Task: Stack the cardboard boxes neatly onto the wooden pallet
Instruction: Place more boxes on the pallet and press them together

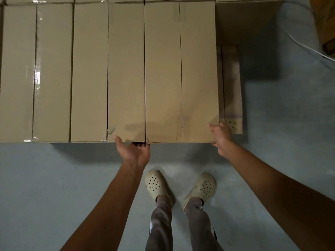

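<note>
A row of brown cardboard boxes lies side by side with tops level, seen from above. The rightmost box [181, 73] has an untaped centre seam. My left hand [134, 151] grips its near left corner, thumb on top and fingers curled under the front edge. My right hand [221, 136] holds its near right corner, thumb on top, fingers down the side. The box to its left [90, 69] and a taped box [34, 69] sit flush with it. The wooden pallet is hidden beneath the stack.
A lower box [232, 84] with small holes pokes out to the right of the stack. Another box [246, 20] stands behind at the upper right. A white cable [306, 46] runs across the grey floor. My feet in cream clogs [181, 187] stand just before the stack.
</note>
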A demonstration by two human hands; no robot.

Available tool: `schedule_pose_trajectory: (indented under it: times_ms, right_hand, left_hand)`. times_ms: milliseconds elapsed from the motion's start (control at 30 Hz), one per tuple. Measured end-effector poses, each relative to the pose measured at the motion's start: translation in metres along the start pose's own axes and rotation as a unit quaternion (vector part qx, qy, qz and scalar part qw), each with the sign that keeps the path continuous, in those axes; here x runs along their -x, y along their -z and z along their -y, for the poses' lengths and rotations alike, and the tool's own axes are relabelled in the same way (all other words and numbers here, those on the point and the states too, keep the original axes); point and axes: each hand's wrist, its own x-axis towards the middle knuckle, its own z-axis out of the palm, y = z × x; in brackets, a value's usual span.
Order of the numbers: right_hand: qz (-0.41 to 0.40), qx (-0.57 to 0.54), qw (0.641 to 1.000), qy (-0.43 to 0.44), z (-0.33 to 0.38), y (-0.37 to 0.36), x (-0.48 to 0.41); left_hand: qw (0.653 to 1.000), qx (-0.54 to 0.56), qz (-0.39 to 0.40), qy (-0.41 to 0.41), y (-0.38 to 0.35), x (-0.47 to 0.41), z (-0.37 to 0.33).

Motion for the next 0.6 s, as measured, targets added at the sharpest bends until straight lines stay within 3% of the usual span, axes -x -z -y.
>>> schedule_pose_trajectory:
  times_ms: [133,200,233,267,300,367,400,467,533,600]
  right_hand:
    - [0.012,0.046,0.998,0.042,-0.003,0.003,0.009]
    - [-0.033,0.155,0.982,0.100,-0.002,0.000,0.019]
    - [-0.070,0.229,0.959,0.150,-0.002,-0.003,0.030]
    - [-0.104,0.295,0.924,0.220,-0.004,-0.007,0.038]
    - [-0.121,0.348,0.882,0.296,-0.005,-0.013,0.049]
    - [-0.108,0.422,0.801,0.409,-0.011,-0.027,0.064]
    - [-0.088,0.455,0.766,0.446,-0.013,-0.036,0.069]
    - [-0.027,0.525,0.707,0.472,-0.017,-0.052,0.077]
    - [0.021,0.579,0.677,0.454,-0.022,-0.066,0.075]
    - [0.019,0.590,0.672,0.447,-0.024,-0.073,0.069]
  left_hand:
    - [0.998,-0.067,-0.012,0.010,0.003,0.008,-0.005]
    - [0.975,-0.213,-0.056,-0.006,0.006,0.019,-0.004]
    - [0.948,-0.302,-0.090,-0.041,0.009,0.028,-0.003]
    - [0.904,-0.398,-0.119,-0.104,0.015,0.037,-0.001]
    - [0.832,-0.504,-0.125,-0.194,0.022,0.047,-0.001]
    - [0.629,-0.679,-0.062,-0.373,0.036,0.059,-0.003]
    - [0.530,-0.733,-0.014,-0.425,0.042,0.056,-0.007]
    - [0.374,-0.811,0.066,-0.446,0.046,0.038,-0.016]
    - [0.268,-0.862,0.115,-0.414,0.044,0.014,-0.023]
    - [0.205,-0.875,0.161,-0.408,0.040,-0.006,-0.029]
